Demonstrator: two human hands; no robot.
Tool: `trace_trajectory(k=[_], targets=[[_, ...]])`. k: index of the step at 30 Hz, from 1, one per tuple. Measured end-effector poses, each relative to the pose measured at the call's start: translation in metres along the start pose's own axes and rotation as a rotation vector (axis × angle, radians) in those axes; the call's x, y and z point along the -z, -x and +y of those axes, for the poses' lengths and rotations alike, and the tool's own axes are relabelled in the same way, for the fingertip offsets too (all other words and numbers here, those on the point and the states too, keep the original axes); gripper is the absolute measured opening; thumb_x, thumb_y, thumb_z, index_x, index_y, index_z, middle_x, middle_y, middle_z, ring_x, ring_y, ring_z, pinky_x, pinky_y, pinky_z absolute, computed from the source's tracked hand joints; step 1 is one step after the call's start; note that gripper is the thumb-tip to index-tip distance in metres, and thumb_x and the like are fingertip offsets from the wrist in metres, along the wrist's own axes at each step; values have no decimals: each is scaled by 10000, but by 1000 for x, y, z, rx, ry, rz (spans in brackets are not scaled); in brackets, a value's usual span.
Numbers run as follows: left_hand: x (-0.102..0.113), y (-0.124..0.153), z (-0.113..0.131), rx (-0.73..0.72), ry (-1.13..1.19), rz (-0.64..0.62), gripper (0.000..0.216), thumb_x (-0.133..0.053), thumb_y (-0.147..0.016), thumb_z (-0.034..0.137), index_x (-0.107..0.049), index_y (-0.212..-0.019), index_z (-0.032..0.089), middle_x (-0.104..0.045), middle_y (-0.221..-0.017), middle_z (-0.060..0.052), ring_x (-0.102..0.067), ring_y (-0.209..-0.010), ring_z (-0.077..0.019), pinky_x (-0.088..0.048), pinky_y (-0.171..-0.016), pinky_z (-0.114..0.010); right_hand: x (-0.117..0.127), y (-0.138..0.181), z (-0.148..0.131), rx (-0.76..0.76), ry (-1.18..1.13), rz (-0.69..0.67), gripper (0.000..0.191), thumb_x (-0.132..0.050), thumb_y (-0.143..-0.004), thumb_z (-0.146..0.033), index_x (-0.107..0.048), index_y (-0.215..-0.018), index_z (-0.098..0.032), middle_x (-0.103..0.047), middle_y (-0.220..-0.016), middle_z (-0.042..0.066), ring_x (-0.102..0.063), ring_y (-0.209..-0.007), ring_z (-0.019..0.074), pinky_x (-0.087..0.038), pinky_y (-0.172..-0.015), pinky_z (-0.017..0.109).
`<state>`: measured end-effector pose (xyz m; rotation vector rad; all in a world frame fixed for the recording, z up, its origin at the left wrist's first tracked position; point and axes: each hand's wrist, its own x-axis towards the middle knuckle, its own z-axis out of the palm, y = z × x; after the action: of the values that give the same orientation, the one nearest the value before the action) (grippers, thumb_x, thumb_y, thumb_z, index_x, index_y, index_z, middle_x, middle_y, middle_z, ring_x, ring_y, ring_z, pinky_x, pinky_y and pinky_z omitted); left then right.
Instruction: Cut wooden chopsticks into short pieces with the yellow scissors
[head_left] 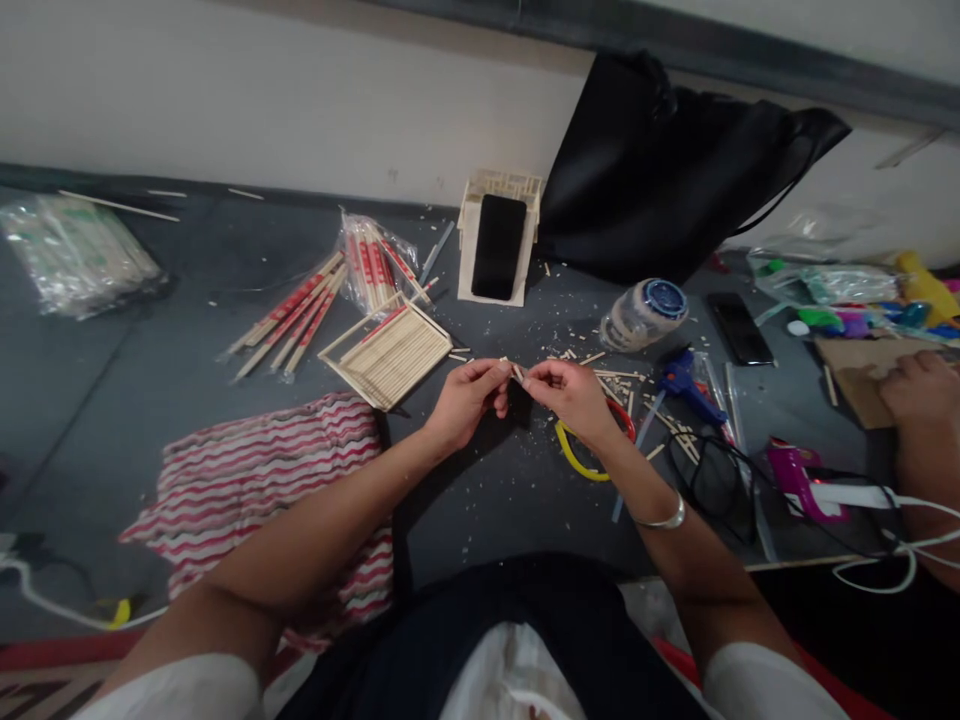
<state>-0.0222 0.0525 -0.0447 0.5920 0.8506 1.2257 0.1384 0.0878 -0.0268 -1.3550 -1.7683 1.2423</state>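
My left hand [470, 399] and my right hand [571, 395] meet over the dark mat, both pinched on a short piece of wooden stick [516, 372] held between their fingertips. Just left of my hands lies a flat panel of glued sticks [390, 352]. Yellow-and-red-handled scissors [579, 455] lie under my right wrist. Small stick offcuts [607, 375] litter the mat by my right hand.
Wrapped chopsticks [296, 312] and a bag of them [373, 262] lie at the left. A stick-built holder with a phone [499, 240] stands against the wall beside a black bag [660, 170]. A tape roll [643, 312], blue glue gun [686, 385], pink glue gun [799, 475] and another person's hand [919, 390] are right. Striped cloth [262, 490] lies near left.
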Motion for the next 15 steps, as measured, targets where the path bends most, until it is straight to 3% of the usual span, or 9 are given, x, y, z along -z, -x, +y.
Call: trace_trajectory(k=[4,8,11,15], targets=[[-1,1,5,-58,1,110,311,-857,-651,399,-720,-754,140,-473,-528,69,-425,-419,-51,-380,-406,-199,0,7,-11,-19,340,-120,48,-606,-712,-214,-647,-688,-209,-687,-668,-7,-610,-622,143,-443,-613,251],[-3,2,6,-32,-21,120,279,-829,-673,384,-724,-762,141,-473,-531,64,-405,-417,-52,-358,-402,-207,7,24,-18,-10,575,-148,47,-675,-772,-275,-663,-753,-234,-685,-665,-14,-605,-609,149,-418,-585,250],[-3,3,5,-25,-33,109,262,-822,-688,381,-744,-764,143,-479,-528,60,-401,-436,-52,-356,-424,-206,41,42,-13,33,553,55,136,-621,-837,-337,-688,-919,-251,-694,-703,-7,-611,-590,158,-454,-597,269],[-4,4,5,-64,-44,113,217,-825,-702,351,-757,-742,149,-586,-587,27,-499,-521,-59,-410,-497,-192,109,59,15,-51,849,559,328,-555,-753,-247,-678,-1056,-214,-705,-804,61,-645,-700,232,-522,-701,366]])
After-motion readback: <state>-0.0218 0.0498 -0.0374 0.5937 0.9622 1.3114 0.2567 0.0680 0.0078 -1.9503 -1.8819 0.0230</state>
